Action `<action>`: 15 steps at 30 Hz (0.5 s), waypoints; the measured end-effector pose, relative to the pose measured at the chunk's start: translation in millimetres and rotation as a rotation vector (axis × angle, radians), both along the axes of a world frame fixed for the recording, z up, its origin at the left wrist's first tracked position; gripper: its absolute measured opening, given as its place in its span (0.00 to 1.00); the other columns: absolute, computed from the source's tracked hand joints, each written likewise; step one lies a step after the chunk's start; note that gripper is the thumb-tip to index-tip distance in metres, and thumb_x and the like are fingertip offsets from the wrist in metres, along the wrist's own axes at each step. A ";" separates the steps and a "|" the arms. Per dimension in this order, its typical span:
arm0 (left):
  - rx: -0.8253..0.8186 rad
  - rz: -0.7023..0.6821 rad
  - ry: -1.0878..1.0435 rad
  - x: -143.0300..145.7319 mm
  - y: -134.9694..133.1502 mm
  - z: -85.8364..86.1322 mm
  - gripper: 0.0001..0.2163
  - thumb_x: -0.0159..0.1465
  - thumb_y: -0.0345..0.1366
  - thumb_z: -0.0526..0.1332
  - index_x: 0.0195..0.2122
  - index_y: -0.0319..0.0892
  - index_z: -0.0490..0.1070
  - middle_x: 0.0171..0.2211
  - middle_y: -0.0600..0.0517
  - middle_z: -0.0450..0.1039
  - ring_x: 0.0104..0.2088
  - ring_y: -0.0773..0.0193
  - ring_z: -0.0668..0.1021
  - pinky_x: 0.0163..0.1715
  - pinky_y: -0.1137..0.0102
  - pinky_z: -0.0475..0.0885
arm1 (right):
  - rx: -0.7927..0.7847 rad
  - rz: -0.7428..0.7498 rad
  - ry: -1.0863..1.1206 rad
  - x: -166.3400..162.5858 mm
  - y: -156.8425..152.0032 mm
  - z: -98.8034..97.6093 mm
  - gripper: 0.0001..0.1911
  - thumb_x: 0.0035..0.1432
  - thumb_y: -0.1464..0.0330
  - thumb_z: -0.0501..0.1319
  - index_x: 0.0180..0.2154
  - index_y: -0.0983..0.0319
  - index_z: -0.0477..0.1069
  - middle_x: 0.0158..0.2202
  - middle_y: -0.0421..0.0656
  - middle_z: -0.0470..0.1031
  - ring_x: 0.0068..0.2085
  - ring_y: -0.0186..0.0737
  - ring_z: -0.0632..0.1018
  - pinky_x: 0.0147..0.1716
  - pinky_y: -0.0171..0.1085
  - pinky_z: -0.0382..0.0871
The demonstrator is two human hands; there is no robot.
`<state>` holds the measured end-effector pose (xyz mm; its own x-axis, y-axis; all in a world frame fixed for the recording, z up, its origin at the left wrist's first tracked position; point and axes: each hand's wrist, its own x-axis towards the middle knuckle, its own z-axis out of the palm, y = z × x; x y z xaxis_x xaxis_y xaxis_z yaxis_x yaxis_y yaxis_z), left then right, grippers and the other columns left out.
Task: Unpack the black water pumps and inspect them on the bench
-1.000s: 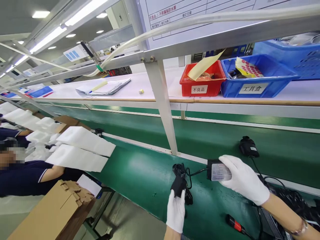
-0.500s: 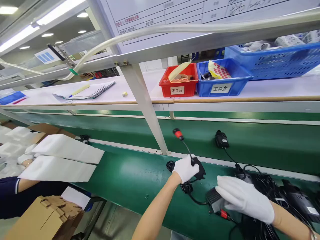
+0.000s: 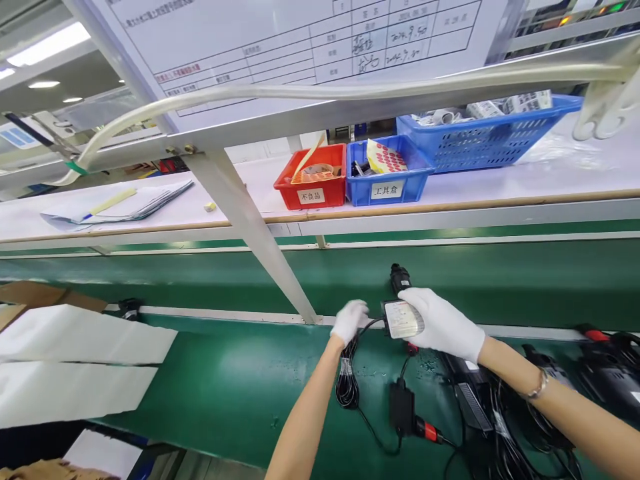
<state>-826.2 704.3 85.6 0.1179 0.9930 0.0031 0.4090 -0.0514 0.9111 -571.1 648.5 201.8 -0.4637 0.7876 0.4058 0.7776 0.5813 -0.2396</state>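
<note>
My right hand point(image 3: 443, 323), in a white glove, grips a black power adapter point(image 3: 404, 319) with its white label facing up. From its left end a black cable runs to my left hand point(image 3: 351, 321), also gloved, whose fingers are closed around it. Just below my left hand is a tied coil of black cable point(image 3: 347, 383). A small black box point(image 3: 401, 407) lies on the green surface below the adapter, with a red-ringed connector point(image 3: 427, 430) at its lower right. Beyond the adapter is a black cylindrical device point(image 3: 400, 277), partly hidden by my right hand.
Black devices and cables point(image 3: 505, 427) are heaped at the lower right. White foam sheets point(image 3: 80, 360) lie at left. On the shelf are a red bin point(image 3: 313, 193), a blue bin point(image 3: 390, 190) and a blue basket point(image 3: 480, 147). A slanted metal post point(image 3: 255, 233) stands ahead.
My right hand has lifted the adapter up and left. My left hand has let go of the small black box and now grips the cable. The view has swung right.
</note>
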 end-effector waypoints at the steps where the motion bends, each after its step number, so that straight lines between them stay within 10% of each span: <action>1: 0.019 0.078 0.032 -13.2 -7.2 -5.8 0.17 0.73 0.46 0.54 0.55 0.41 0.72 0.58 0.42 0.73 0.58 0.52 0.75 0.61 0.48 0.70 | 0.014 -0.016 -0.010 7.2 10.5 3.2 0.34 0.49 0.63 0.67 0.58 0.67 0.68 0.54 0.58 0.75 0.53 0.58 0.78 0.52 0.52 0.76; 4: 0.046 0.231 0.148 -50.8 -47.1 -32.2 0.22 0.72 0.37 0.44 0.59 0.39 0.71 0.63 0.37 0.69 0.66 0.49 0.68 0.69 0.44 0.55 | 0.015 -0.109 -0.109 37.8 50.1 13.1 0.32 0.51 0.63 0.66 0.58 0.65 0.68 0.55 0.56 0.75 0.53 0.57 0.77 0.53 0.50 0.73; 8: -0.043 0.134 0.282 -72.9 -94.1 -77.5 0.22 0.60 0.34 0.55 0.55 0.40 0.75 0.58 0.39 0.76 0.61 0.46 0.74 0.66 0.49 0.63 | -0.041 -0.304 -0.276 98.7 112.3 3.4 0.32 0.56 0.61 0.65 0.60 0.66 0.68 0.59 0.58 0.72 0.57 0.60 0.74 0.55 0.49 0.69; 15: -0.252 0.330 0.429 -43.1 -120.9 -124.4 0.33 0.66 0.52 0.51 0.63 0.31 0.64 0.59 0.30 0.72 0.63 0.38 0.72 0.62 0.46 0.68 | -0.196 -0.461 -0.351 189.1 165.6 -95.6 0.21 0.43 0.76 0.70 0.43 0.68 0.77 0.43 0.57 0.80 0.43 0.55 0.80 0.42 0.46 0.72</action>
